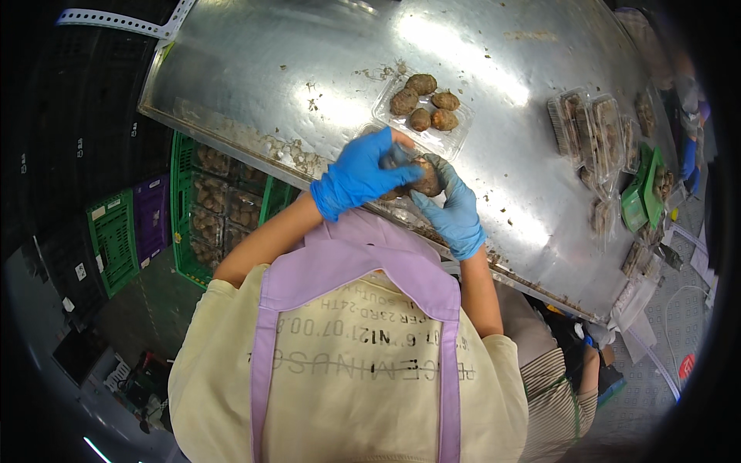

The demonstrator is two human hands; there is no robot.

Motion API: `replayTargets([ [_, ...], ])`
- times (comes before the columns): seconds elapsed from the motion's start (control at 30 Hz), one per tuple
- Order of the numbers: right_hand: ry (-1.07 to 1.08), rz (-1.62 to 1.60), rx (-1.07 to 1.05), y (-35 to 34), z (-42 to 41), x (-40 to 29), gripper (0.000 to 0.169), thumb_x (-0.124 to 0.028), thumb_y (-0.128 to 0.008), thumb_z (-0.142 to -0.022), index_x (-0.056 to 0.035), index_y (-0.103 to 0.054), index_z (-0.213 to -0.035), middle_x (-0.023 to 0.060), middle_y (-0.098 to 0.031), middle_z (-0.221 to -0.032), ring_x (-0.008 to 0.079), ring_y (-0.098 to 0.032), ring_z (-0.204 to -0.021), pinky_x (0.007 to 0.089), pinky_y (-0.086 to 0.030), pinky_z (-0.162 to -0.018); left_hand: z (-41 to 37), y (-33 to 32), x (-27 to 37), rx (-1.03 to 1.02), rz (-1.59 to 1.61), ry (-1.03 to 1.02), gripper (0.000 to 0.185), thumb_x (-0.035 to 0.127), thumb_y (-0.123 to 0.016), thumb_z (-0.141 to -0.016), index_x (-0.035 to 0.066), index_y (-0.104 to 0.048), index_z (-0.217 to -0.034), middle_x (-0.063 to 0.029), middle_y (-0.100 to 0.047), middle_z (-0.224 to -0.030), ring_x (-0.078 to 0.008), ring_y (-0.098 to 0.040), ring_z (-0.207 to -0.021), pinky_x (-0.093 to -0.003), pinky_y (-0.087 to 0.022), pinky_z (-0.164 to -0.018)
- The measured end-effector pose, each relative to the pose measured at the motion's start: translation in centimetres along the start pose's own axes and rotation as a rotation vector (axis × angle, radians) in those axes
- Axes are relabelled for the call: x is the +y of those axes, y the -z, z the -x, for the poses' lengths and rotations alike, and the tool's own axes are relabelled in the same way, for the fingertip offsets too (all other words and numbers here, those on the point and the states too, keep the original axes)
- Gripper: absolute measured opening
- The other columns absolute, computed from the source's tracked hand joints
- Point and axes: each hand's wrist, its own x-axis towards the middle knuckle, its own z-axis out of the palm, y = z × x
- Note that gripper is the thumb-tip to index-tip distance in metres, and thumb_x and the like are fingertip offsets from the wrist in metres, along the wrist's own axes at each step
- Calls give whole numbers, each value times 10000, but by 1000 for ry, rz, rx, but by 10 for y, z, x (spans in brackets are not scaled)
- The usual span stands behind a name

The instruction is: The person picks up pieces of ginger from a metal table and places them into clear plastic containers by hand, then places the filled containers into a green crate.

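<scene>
Gloved in blue, my left hand (370, 171) reaches over a brown taro-like tuber (427, 178), its thumb against it. My right hand (454, 202), in a lighter blue glove, grips the same tuber from the right. Just beyond my hands, a clear plastic tray (385, 113) holds several rough brown tubers (421, 84) on the metal table (324, 110). More brown tubers lie partly hidden beneath my hands, near the table's front edge. Whether the left fingers hold something else behind the tuber is blurred.
Filled clear plastic packs (605, 139) and green trays (635, 197) stand at the right. A green crate (184, 231) of packed tubers sits below the table at the left, beside purple (151, 217) and green (113, 240) crates. Another person in striped clothing (556, 393) is close at the right.
</scene>
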Motion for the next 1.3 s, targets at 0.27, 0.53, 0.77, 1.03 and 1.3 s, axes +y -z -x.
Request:
replayTargets([
  [0.27, 148, 243, 145, -17, 5, 4, 587, -247, -733, -753, -18, -501, -1240, 190, -633, -1066, 321, -643, -957, 355, -516, -825, 4, -4, -11, 42, 41, -75, 187, 101, -654, -858, 49, -690, -1034, -28, -629, -745, -66, -534, -670, -222, -439, -603],
  [0.53, 181, 263, 167, -17, 4, 4, 563, -199, -736, -747, 4, -506, -1218, 195, -633, -1056, 305, -646, -939, 343, -517, -813, 8, -6, -10, 59, 12, -105, 173, 106, -622, -882, 48, -690, -1030, -35, -645, -776, -72, -563, -688, -222, -471, -629],
  [0.77, -35, -504, 48, -25, 7, 9, 588, -64, -670, -820, 44, -390, -1325, 129, -591, -1147, 171, -591, -1014, 295, -493, -861, 3, -2, -12, -8, 187, 47, 159, 94, -630, -876, 26, -662, -1015, -25, -646, -824, -66, -567, -716, -224, -480, -633],
  [1.03, -203, -853, -70, -16, 11, 10, 648, 17, -669, -800, 38, -338, -1357, 125, -524, -1230, 158, -544, -1081, 274, -458, -922, -4, 2, -14, -60, 298, 51, 136, 103, -567, -913, 12, -631, -993, -12, -601, -788, -59, -520, -681, -219, -464, -627],
  [1.3, 18, -409, 55, -20, 5, 16, 580, 21, -681, -784, 20, -414, -1299, 99, -527, -1232, 159, -517, -1106, 292, -434, -958, 0, 2, -24, -34, 198, -16, 144, 100, -562, -912, 23, -617, -1021, 1, -601, -850, -78, -535, -780, -232, -462, -707],
])
